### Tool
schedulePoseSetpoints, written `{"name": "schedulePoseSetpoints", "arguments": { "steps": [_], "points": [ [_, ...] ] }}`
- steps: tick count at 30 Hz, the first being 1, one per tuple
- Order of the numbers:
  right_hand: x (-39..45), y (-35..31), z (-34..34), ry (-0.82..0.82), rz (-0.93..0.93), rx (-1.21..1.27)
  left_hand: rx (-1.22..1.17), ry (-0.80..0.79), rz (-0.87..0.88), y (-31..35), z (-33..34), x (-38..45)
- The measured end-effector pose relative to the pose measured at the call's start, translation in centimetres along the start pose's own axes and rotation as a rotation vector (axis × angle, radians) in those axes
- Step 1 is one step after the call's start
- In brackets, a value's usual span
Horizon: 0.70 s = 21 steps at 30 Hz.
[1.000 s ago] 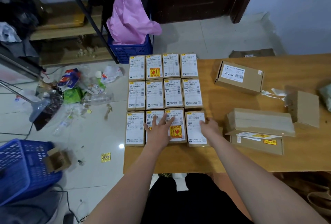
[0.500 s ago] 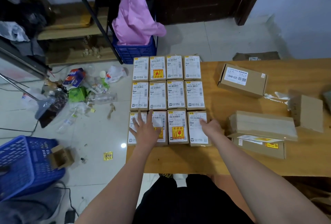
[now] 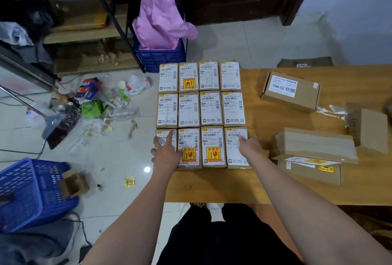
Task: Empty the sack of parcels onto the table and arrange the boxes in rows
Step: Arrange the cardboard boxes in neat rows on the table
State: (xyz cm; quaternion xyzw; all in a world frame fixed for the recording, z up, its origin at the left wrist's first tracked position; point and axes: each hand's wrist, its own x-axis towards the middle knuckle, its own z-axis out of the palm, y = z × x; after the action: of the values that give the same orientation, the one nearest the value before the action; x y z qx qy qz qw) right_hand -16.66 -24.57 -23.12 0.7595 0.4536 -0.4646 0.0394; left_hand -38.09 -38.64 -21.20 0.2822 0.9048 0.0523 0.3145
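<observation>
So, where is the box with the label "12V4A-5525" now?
In the head view, the box with the label lies on the far right part of the table, apart from the grid of small boxes on its left.

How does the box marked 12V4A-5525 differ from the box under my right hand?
The 12V4A box lies alone and askew, apart from the grid; the box under the right hand sits squared in the near row, touching its neighbours. The 12V4A box looks larger, with a small label on one part of its top; the other's label covers nearly its whole top. Both are brown cardboard on the table.
</observation>
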Motion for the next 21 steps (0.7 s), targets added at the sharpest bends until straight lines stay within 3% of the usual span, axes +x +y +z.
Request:
{"name": "schedulePoseSetpoints", "arguments": {
  "steps": [6,11,16,21],
  "points": [
    [-0.4,-0.6,-0.2,0.006,-0.019,-0.094,-0.023,-0.016,0.022,-0.2,-0.2,0.2],
    [-1.1,-1.6,-1.1,0.025,-0.041,-0.134,0.063,0.104,0.015,1.5,-1.0,-0.2],
    [-2.4,-4.0,-3.3,0.099,-0.193,-0.139,-0.006,0.093,0.206,7.8,-1.7,-0.8],
    [-3.2,-7.1,-7.6,0.076,-0.303,0.056,-0.049,0.034,0.367,15.7,-1.8,-1.5]
  ]
}}
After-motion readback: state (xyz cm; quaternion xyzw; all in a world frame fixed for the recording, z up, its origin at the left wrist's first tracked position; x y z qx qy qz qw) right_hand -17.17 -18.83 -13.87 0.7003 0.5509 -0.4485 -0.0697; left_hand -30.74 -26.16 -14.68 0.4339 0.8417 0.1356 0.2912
